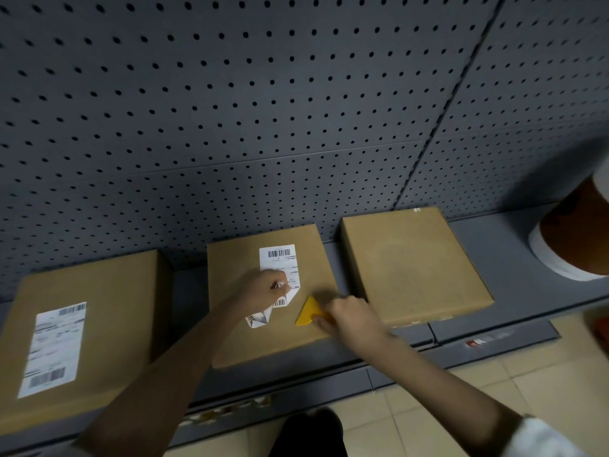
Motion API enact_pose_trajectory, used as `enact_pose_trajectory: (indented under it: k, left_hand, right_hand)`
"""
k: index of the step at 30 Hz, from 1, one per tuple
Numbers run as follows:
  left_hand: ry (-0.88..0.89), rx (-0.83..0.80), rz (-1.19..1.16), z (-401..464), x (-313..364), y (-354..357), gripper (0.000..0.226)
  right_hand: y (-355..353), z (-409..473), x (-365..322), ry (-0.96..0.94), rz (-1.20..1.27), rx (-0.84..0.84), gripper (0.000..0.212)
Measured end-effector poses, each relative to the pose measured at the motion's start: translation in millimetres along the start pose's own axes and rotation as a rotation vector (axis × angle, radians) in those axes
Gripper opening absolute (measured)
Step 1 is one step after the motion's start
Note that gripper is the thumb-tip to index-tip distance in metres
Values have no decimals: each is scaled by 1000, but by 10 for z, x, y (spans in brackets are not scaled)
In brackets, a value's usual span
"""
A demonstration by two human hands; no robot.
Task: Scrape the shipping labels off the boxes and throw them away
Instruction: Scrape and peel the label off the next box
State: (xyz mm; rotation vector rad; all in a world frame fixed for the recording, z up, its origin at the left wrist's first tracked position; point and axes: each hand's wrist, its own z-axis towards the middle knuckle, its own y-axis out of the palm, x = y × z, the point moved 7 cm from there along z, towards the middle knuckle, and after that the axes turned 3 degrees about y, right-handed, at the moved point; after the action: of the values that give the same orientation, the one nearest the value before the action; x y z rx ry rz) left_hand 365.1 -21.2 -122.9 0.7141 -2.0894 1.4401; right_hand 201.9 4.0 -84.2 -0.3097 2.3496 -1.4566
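Barcodes show on the half-peeled label (280, 278) of the middle box (263, 328); its print is too blurred to read. Left hand (263, 285) pinches the loose paper. Right hand (349, 316) grips a yellow scraper (308, 313) just beside it. The left box (108, 311) keeps its label (52, 349).

A grey pegboard wall (263, 94), dotted with rows of small dark holes, is filling the upper part of the view, with a dark vertical seam running down it on the right. A grey shelf (514, 258) is running along its base. A white-rimmed orange container (580, 232) is sitting at the shelf's far right end. Beige floor tiles (494, 390) are showing below the shelf.
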Motion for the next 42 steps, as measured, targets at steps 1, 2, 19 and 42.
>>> enact_pose_trajectory:
  k: [1,2,19,42]
  left_hand:
    - [-16,-26,-24,14,-15,6,20]
    - [-20,-44,-45,24,-26,12,19]
    - [-32,-45,-231,20,-174,40,26]
    - [-36,28,-420,-60,-233,-41,26]
  right_hand:
    - [11,8,16,9,5,3,42]
    - [15,20,35,16,10,9,42]
    - [-32,286,-179,5,34,58,39]
    - [-50,360,-163,26,69,42,38]
